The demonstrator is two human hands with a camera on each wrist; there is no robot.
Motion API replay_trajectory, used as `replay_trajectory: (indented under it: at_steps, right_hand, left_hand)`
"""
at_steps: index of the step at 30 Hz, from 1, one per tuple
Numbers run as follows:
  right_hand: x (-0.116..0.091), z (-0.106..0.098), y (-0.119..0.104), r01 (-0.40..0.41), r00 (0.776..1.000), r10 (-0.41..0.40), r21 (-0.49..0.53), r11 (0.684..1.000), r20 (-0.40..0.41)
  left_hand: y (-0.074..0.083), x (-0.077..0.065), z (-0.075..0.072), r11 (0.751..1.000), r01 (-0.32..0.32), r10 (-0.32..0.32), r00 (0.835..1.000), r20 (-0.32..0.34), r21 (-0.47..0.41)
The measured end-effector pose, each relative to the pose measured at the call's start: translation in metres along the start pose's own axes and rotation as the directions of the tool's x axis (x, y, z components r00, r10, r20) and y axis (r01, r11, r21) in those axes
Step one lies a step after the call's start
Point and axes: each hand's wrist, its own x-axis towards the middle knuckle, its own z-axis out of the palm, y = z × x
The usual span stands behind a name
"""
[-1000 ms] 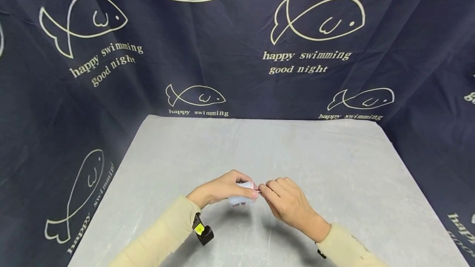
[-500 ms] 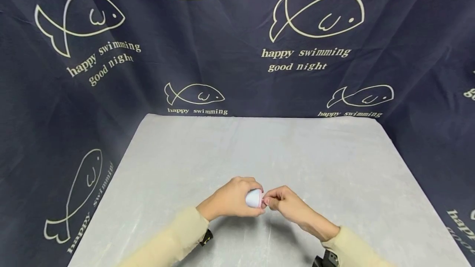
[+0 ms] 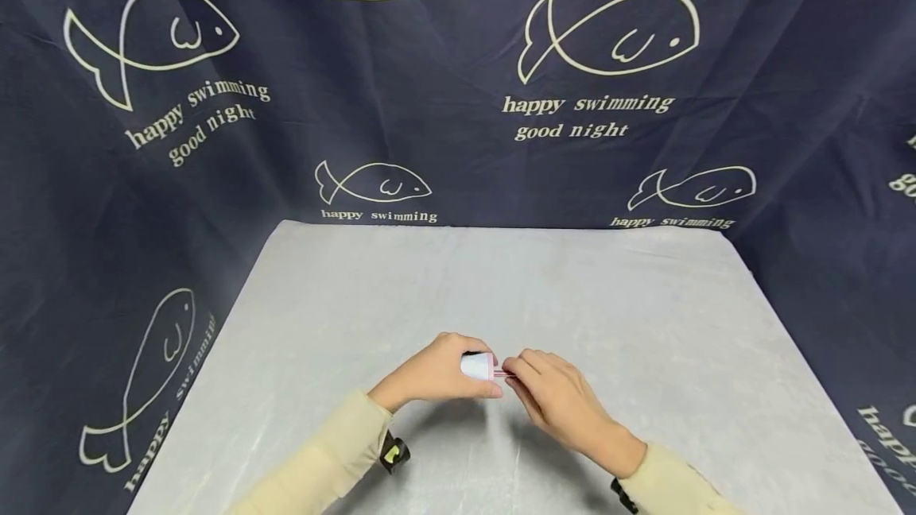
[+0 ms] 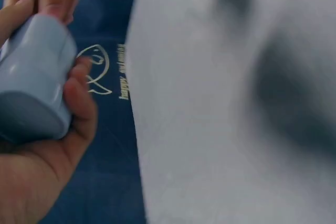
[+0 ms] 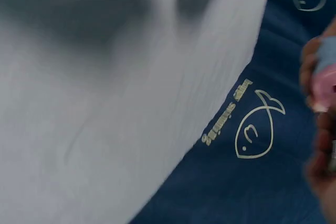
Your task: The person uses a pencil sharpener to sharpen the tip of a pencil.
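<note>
My left hand grips a smooth light blue, slightly waisted cylinder with a pink end, held sideways above the table. In the left wrist view, fingers and thumb curl round the cylinder, its wide end toward the camera. The right wrist view catches its pink end at the edge, with a small dark hole in it. A thin reddish-striped stick, like a pencil, spans from the pink end to my right hand. The right fingertips pinch this stick; its far end is hidden in them.
Both hands work above the front middle of a table with a pale grey cover. A dark blue cloth printed with fish hangs behind and at the sides. A black wrist camera hangs below the left sleeve.
The left hand has turned the cylinder back and forth, and the right hand has rolled over and back. More of the stick now shows between the hands.
</note>
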Motion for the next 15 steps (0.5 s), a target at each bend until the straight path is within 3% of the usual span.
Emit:
replay_trajectory:
  at_steps: [2,5,7,9,10,12,14,15]
  right_hand:
    - [0.005,0.003,0.001,0.122,0.984,-0.136,-0.124,0.985,-0.111]
    - [0.012,0.007,0.001,0.232,0.934,-0.287,-0.248,0.94,-0.213]
    - [0.015,0.009,0.001,0.274,0.903,-0.349,-0.289,0.917,-0.252]
    - [0.015,0.011,0.0,0.298,0.89,-0.374,-0.288,0.91,-0.261]
    - [0.014,0.012,-0.001,0.296,0.893,-0.366,-0.271,0.916,-0.263]
    - [0.009,0.012,-0.004,0.257,0.921,-0.296,-0.175,0.95,-0.253]
    - [0.005,0.01,-0.007,0.154,0.969,-0.156,-0.025,0.988,-0.193]
    - [0.003,0.008,-0.009,0.06,0.99,-0.05,0.073,0.996,-0.135]
  left_hand:
    - [-0.001,-0.002,-0.005,0.989,0.046,-0.039,0.998,0.054,-0.143]
    - [-0.002,-0.007,-0.011,0.946,0.124,-0.091,0.988,0.123,-0.3]
    - [-0.002,-0.009,-0.011,0.923,0.157,-0.113,0.983,0.141,-0.351]
    - [-0.001,-0.011,-0.01,0.927,0.152,-0.112,0.985,0.135,-0.343]
    - [0.0,-0.012,-0.007,0.942,0.129,-0.095,0.988,0.122,-0.311]
    - [0.001,-0.012,-0.001,0.976,0.046,-0.03,0.997,0.076,-0.214]
    - [0.002,-0.012,0.006,0.996,-0.068,0.068,0.998,0.007,-0.049]
    - [0.002,-0.012,0.009,0.99,-0.13,0.132,0.991,-0.027,0.055]
